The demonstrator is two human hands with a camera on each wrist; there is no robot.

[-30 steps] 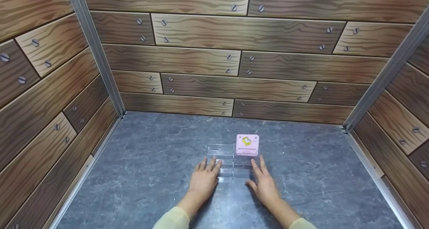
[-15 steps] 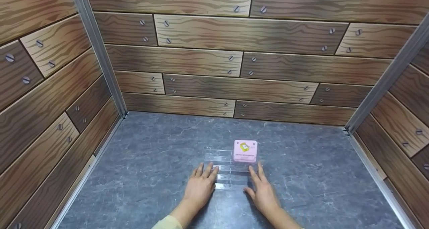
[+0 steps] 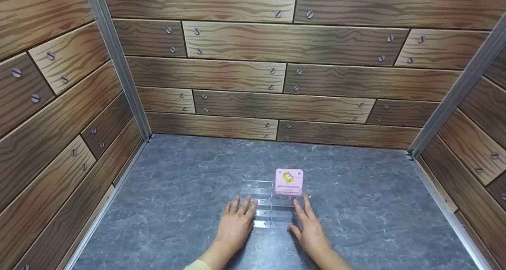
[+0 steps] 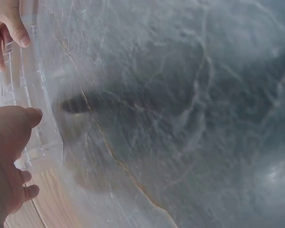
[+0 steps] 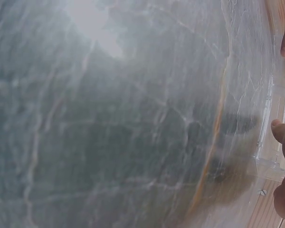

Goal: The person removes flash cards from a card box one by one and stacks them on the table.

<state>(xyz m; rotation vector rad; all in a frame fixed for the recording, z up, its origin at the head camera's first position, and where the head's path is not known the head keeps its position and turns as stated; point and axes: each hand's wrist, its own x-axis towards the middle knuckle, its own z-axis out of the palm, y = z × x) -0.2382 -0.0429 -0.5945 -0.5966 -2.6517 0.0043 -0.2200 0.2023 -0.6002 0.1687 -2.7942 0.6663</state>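
Note:
A clear plastic tiered rack (image 3: 263, 213) with a middle divider stands on the grey marbled table. A pink card (image 3: 289, 182) with a yellow picture, which reads like "pencil sharpener", sits upright in its back right part. My left hand (image 3: 235, 224) lies along the rack's left side, fingers extended and fingertips at its edge. On the opposite side my right hand (image 3: 312, 228) reaches forward with straight fingers, thumb held apart. In the left wrist view, the left thumb (image 4: 34, 116) is close to the rack's front. Exact finger contact is hard to make out through the clear plastic.
Wood-plank-patterned panels enclose the table (image 3: 182, 175) at the back (image 3: 237, 74), left (image 3: 43, 143) and right (image 3: 470, 143). Grey metal posts (image 3: 122, 70) stand at the corners, and metal strips run along the table's sides.
The rack, its card and both hands have shifted slightly toward me, mostly in the first half second. The head view has also moved a little. Both hands keep their pose.

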